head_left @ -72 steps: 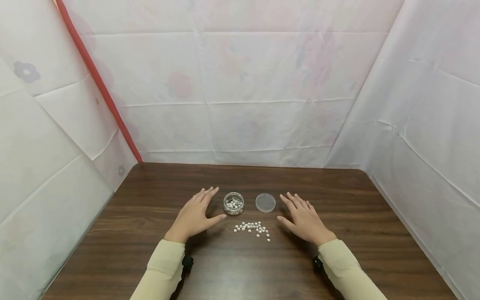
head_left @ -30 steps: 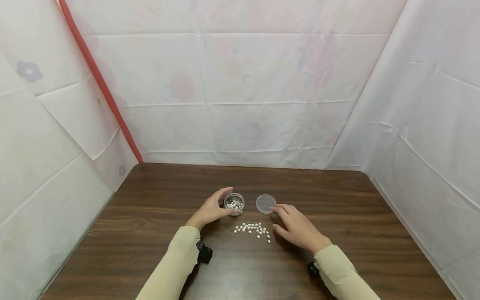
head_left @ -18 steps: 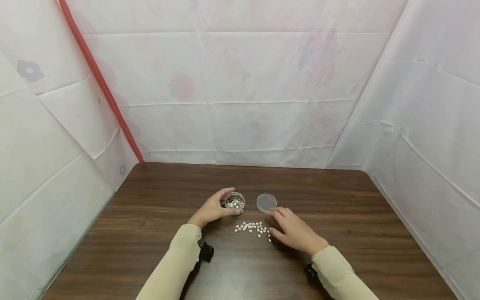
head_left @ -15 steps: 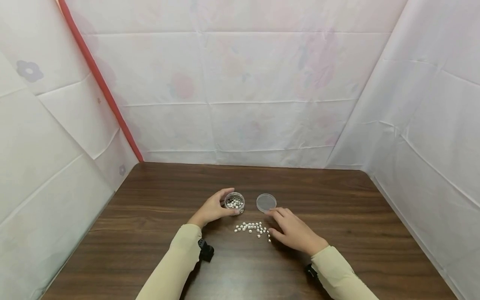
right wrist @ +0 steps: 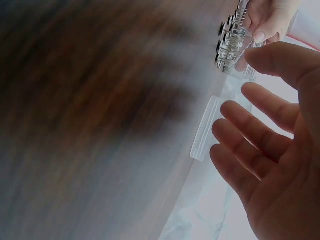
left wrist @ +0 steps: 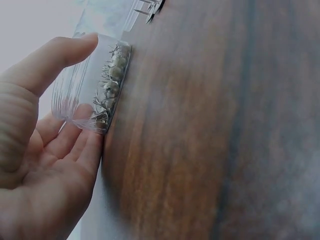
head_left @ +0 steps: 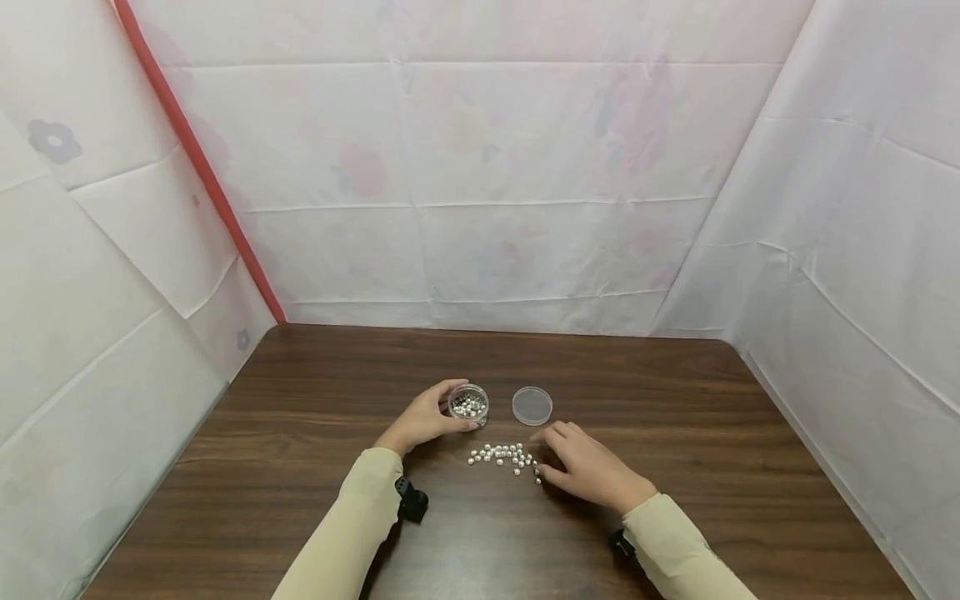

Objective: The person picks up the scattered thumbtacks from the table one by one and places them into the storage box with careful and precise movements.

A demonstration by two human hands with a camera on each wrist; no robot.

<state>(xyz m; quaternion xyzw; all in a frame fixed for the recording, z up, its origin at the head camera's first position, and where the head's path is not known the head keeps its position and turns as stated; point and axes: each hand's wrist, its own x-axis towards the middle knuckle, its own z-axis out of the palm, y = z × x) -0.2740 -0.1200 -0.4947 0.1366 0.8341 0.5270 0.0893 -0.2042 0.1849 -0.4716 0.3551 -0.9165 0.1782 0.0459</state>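
Observation:
My left hand (head_left: 420, 422) holds a clear round plastic jar (head_left: 468, 404) on the table, thumb at the near side and fingers at the far side. The left wrist view shows shiny thumbtacks (left wrist: 112, 87) heaped in its bottom. In front of the jar lies a loose spread of silver thumbtacks (head_left: 506, 453); seen from the right wrist, their pins point up. Beside that spread's right end is my right hand (head_left: 588, 467), fingers relaxed and apart, thumb close to the nearest tacks. Nothing shows between its fingers in the right wrist view.
A clear round lid (head_left: 532, 406) lies flat to the right of the jar, just beyond my right fingertips. Everything stands on a dark wooden table (head_left: 337, 367). White patterned cloth (head_left: 480, 167) hangs behind and on both sides, with a red strip (head_left: 195, 158) at left.
My left hand has moved right and taken hold of the jar. My right hand has come left and nearer, past the lid's edge to the thumbtacks. Jar, lid and tacks stay put.

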